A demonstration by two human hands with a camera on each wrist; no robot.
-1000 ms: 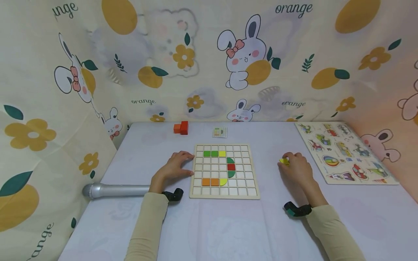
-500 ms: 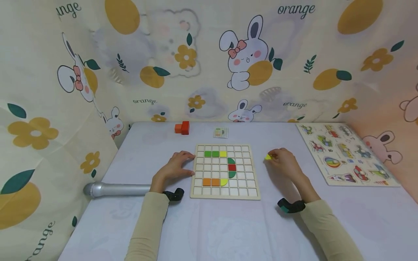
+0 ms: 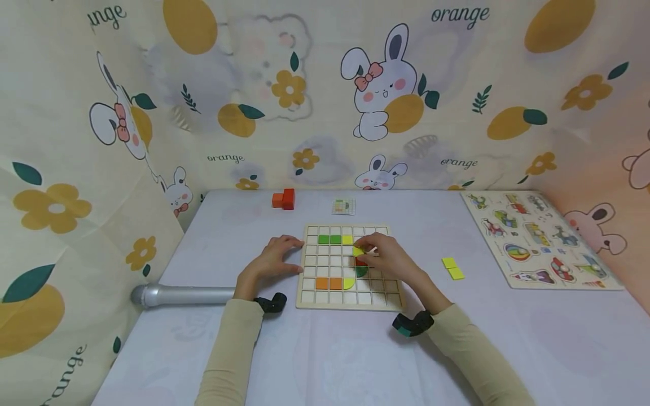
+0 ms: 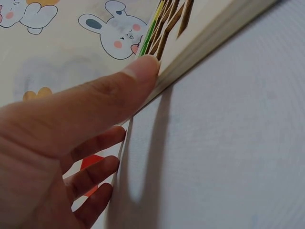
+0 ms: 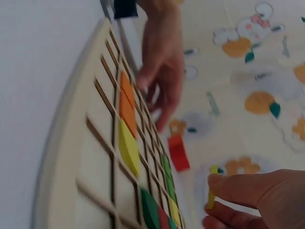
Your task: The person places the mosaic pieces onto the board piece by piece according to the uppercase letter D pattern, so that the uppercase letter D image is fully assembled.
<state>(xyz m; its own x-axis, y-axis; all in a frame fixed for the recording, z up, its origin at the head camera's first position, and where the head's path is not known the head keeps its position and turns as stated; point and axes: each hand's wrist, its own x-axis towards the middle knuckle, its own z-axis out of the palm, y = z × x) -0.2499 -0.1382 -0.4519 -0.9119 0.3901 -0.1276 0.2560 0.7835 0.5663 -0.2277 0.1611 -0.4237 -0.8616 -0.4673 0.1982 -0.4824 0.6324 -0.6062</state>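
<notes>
Right hand [image 3: 388, 258] now moved off the bare table onto the grid board [image 3: 350, 304], pinching 1 yellow tile [image 3: 358, 251] above its red piece, left hand [image 3: 274, 260] flat-fingered against its left edge.

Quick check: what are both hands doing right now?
Left hand: open, fingers resting against the left edge of the grid board.
Right hand: pinching a yellow tile over the board.

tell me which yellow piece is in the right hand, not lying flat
The yellow piece pinched by the right hand over the grid board; others lie in cells or on the table.
</notes>
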